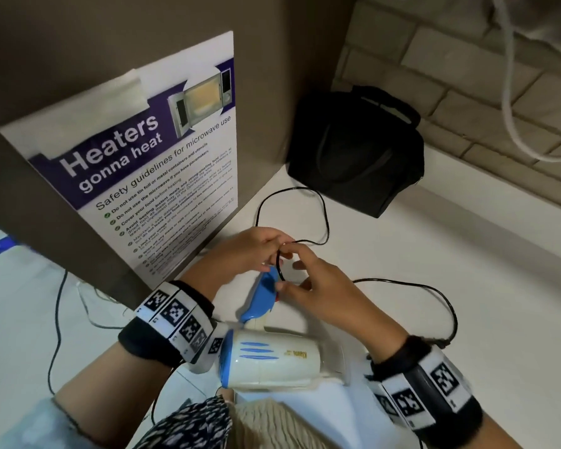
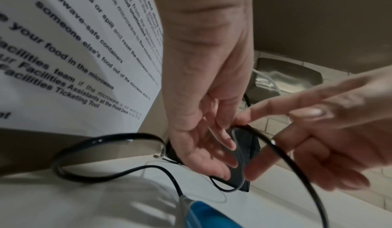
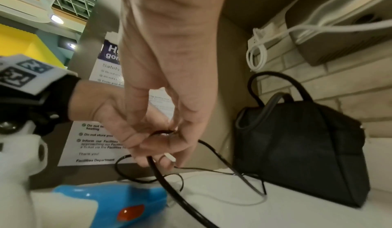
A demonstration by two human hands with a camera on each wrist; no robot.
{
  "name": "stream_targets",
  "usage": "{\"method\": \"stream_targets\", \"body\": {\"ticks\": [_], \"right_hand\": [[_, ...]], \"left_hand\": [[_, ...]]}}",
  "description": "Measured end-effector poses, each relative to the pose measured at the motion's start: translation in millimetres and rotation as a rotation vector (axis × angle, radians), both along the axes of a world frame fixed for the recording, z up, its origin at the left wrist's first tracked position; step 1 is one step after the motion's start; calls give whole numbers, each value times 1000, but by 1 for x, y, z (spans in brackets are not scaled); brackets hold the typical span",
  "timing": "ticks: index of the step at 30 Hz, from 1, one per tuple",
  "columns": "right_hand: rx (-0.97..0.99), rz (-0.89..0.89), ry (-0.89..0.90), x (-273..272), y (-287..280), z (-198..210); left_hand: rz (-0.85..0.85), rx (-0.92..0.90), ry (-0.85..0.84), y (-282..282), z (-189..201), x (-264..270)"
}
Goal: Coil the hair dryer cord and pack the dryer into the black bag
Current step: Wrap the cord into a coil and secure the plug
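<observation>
Both hands are working together just above the blue handle (image 1: 263,294) of the dryer (image 1: 272,361), which is lying on its side on the white bench (image 1: 434,270) close to the person's body. The left hand (image 1: 250,249) is curling its fingers around a turn of the black cord (image 1: 324,218), and the right hand (image 1: 318,288) is pinching the same cord between thumb and forefinger, its other fingers spreading loosely. From the wrist views the hands are meeting almost fingertip to fingertip, wrists raised off the bench and bent down toward the cord. Coiling looks barely begun: only a small loop is forming at the hands, while one long bight is trailing toward the bag (image 1: 357,150) and another is sweeping out to the right across the bench. The bag is standing in the corner against the tiled wall (image 1: 467,102), well apart from the dryer; whether its top is open cannot be told. Next, the right hand is probably needing to slide along the cord, draw in slack and lay a fresh turn into the left hand, keeping the loops even so they are not twisting or springing open. A microwave poster (image 1: 162,163) is taped to the panel on the left, and a white cable (image 1: 512,118) is hanging down the wall.
</observation>
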State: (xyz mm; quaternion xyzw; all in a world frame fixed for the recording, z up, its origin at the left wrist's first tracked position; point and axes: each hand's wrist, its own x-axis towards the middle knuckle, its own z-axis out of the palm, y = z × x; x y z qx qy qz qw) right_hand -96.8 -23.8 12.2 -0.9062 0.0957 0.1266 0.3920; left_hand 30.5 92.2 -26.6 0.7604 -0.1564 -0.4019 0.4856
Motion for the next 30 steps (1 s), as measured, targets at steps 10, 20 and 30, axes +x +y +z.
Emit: {"method": "stream_targets", "body": {"ticks": [10,20,30], "right_hand": [[345,43,159,6,-13,-9],[69,74,132,-10,-23,-19],[-28,132,103,-14,-21,-8]], "left_hand": [[-77,68,-137,2,-28,-3],[-204,693,-733,-37,-38,12],[136,433,-450,-40,-32,23]]}}
